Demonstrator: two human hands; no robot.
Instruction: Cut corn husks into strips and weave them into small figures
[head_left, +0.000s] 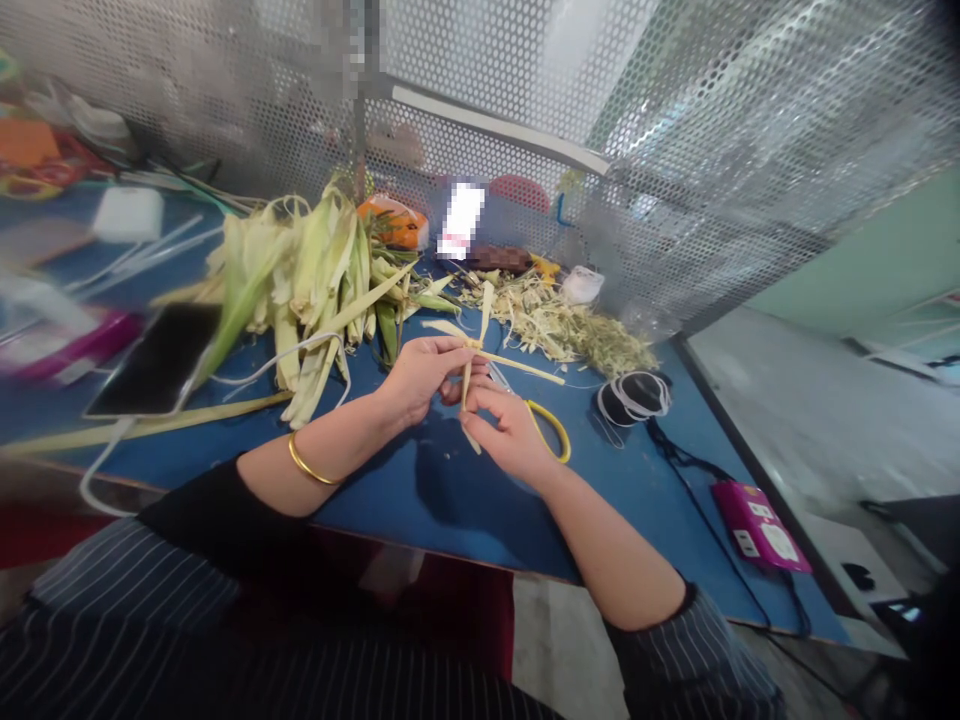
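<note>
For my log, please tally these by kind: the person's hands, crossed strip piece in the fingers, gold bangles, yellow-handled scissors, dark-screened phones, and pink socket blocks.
Hands: 2 (left hand, right hand)
Crossed strip piece: 1
Gold bangle: 1
Yellow-handled scissors: 1, partly hidden
Dark-screened phone: 1
Pink socket block: 1
Total: 7

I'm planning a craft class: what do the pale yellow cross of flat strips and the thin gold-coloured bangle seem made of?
Cross: probably matte plant husk or leaf, being thin and flat like the pale green leafy bundle. Bangle: likely polished metal, judging by its shine; solid or plated can't be told.
</note>
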